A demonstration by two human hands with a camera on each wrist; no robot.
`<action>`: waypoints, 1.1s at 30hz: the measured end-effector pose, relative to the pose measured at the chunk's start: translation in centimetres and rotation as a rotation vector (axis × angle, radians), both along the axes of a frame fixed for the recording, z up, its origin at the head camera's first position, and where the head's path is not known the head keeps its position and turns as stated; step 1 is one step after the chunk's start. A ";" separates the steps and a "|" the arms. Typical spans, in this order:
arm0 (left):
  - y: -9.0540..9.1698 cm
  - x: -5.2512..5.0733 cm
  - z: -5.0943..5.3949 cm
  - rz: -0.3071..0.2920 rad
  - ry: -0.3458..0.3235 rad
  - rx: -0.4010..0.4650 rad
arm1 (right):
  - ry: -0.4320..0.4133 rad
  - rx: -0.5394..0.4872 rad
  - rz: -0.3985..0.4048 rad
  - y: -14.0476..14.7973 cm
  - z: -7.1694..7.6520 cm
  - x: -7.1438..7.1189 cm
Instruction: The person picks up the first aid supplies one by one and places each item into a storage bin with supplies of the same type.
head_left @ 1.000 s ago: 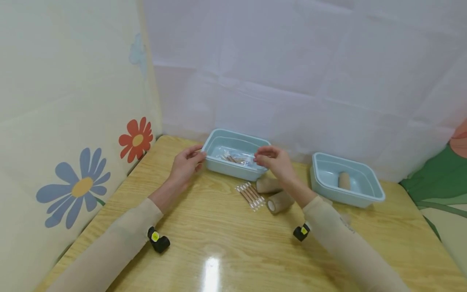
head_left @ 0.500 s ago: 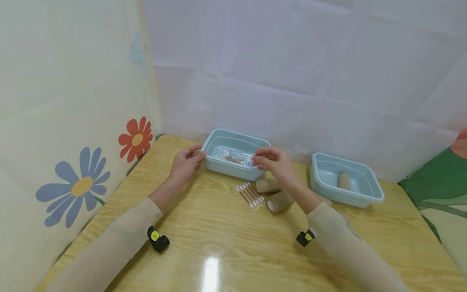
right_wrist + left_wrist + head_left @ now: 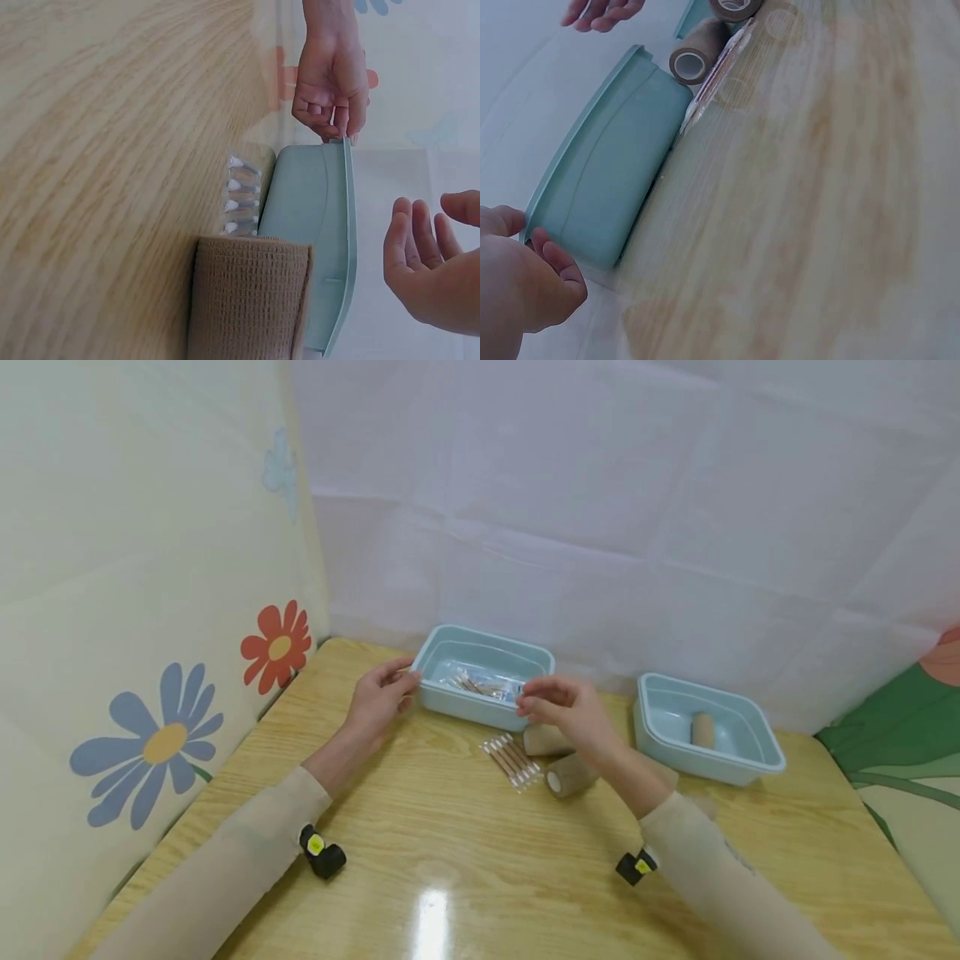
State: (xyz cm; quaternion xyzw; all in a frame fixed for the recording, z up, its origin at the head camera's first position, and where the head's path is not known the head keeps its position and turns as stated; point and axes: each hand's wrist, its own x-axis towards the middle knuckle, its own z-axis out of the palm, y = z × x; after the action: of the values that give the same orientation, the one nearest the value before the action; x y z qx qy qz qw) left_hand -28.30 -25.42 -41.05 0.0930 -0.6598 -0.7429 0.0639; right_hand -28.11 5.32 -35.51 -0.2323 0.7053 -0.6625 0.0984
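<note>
My left hand (image 3: 377,697) pinches the left tub (image 3: 472,707) by its rim; my right hand (image 3: 572,710), loosely open, hovers near the tub's right end, seemingly empty, though clear film could escape this view. Swab packets (image 3: 474,683) lie inside the tub. I'm probably loading it; next, the outer packet (image 3: 512,762) in front calls for a flat, light pinch.

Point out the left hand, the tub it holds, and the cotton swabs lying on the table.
Left hand (image 3: 377,695): head view, back of the hand.
Tub (image 3: 467,706): head view, outside of the front wall.
Cotton swabs (image 3: 511,761): head view, middle of the brown sticks.
</note>
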 end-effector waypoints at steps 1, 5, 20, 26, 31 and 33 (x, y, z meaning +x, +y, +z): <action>0.0 0.0 0.0 0.003 0.002 -0.006 | -0.001 0.006 -0.002 0.1 -0.1 0.1; 0.1 0.0 -0.1 0.014 0.002 -0.023 | 0.001 0.031 -0.002 0.2 -0.3 0.5; 0.0 -0.1 -0.2 0.007 0.009 -0.017 | 0.281 0.325 0.016 -0.1 -1.7 1.5; 0.0 -0.1 -0.3 0.011 0.003 -0.009 | 0.331 0.388 0.043 -0.4 -2.4 1.9; 0.1 -0.1 -0.3 0.014 0.001 -0.014 | 0.483 0.546 0.035 -0.7 -2.9 2.0; 0.1 -0.1 -0.3 0.016 0.005 -0.013 | 0.554 0.641 0.039 -0.9 -3.2 2.0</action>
State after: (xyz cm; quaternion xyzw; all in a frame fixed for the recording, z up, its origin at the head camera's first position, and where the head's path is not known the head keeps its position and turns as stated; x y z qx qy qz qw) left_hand -28.40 -25.31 -41.31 0.0961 -0.6637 -0.7382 0.0723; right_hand -26.13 4.47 -38.66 -0.3725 0.8708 -0.3204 -0.0149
